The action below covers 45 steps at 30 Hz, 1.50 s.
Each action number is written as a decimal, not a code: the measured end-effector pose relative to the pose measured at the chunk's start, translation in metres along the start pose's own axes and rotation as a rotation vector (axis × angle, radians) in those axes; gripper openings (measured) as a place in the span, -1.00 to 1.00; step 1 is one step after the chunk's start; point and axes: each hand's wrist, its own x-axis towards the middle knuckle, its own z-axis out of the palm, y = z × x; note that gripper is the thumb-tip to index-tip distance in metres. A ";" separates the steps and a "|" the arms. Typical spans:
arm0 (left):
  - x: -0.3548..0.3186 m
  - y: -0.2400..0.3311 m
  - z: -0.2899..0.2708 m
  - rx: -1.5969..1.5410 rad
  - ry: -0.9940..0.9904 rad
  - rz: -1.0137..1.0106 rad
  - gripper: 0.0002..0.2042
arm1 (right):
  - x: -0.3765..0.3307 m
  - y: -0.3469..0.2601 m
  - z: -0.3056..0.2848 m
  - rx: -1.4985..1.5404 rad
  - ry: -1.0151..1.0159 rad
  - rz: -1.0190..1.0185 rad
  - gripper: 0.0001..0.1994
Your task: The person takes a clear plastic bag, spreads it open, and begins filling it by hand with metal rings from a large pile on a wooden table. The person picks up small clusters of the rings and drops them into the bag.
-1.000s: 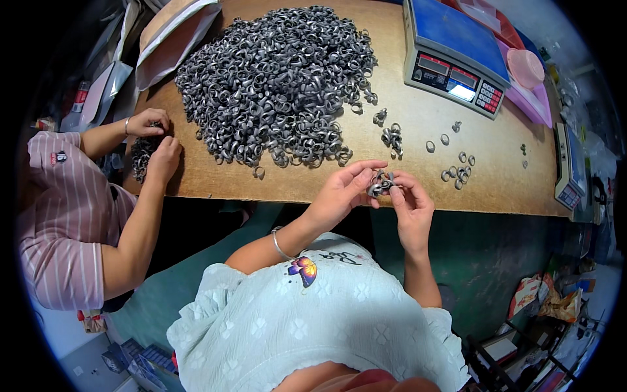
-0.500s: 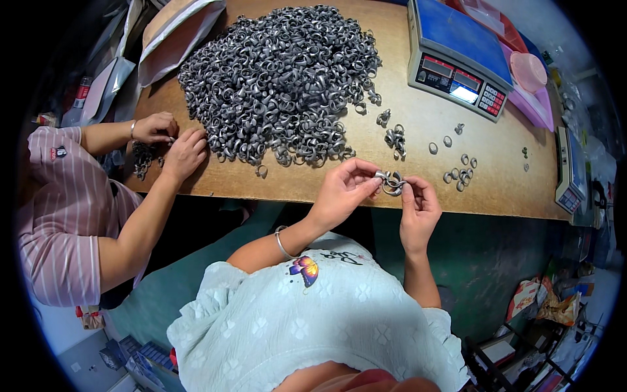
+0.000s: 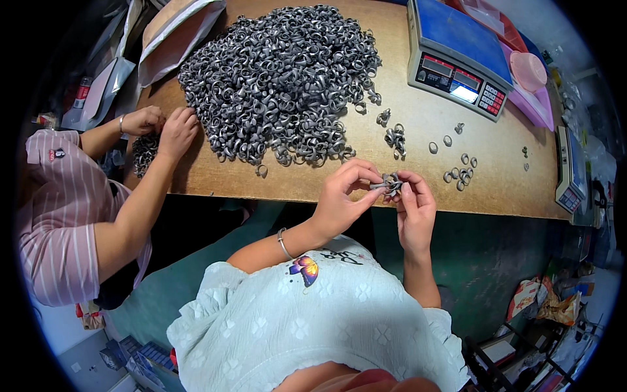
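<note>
A small bunch of grey metal rings (image 3: 390, 185) is held between my two hands, just above the table's front edge. My left hand (image 3: 346, 193) pinches it from the left with thumb and forefinger. From the right, the fingertips of my right hand (image 3: 416, 208) close on the same bunch. How many rings are in it I cannot tell. A great pile of similar grey rings (image 3: 274, 85) lies beyond my left hand. Past my fingers sits a small linked cluster of rings (image 3: 395, 140). Several loose rings (image 3: 464, 175) lie to the right of my right hand.
The wooden table (image 3: 313, 189) carries a blue-topped digital scale (image 3: 460, 55) at the back right. A second scale (image 3: 570, 171) stands at the right edge. At left, a co-worker's hands (image 3: 171, 130) work over a small heap of rings. A white sack (image 3: 176, 39) lies behind.
The rings in my fingers have turned and now sit bunched closer together. My right hand has shifted slightly left. The co-worker's hands have moved a little up and left.
</note>
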 end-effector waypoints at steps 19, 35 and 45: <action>0.003 0.003 0.000 -0.418 -0.087 -0.276 -0.82 | 0.000 -0.005 0.001 -0.343 0.069 -0.281 -0.86; 0.001 0.014 -0.001 0.011 -0.115 -0.153 -0.73 | -0.002 -0.010 0.002 -0.334 -0.026 -0.173 -0.88; 0.001 0.001 0.005 0.451 0.017 0.355 -0.76 | 0.000 -0.014 0.008 -0.461 0.088 -0.245 -0.90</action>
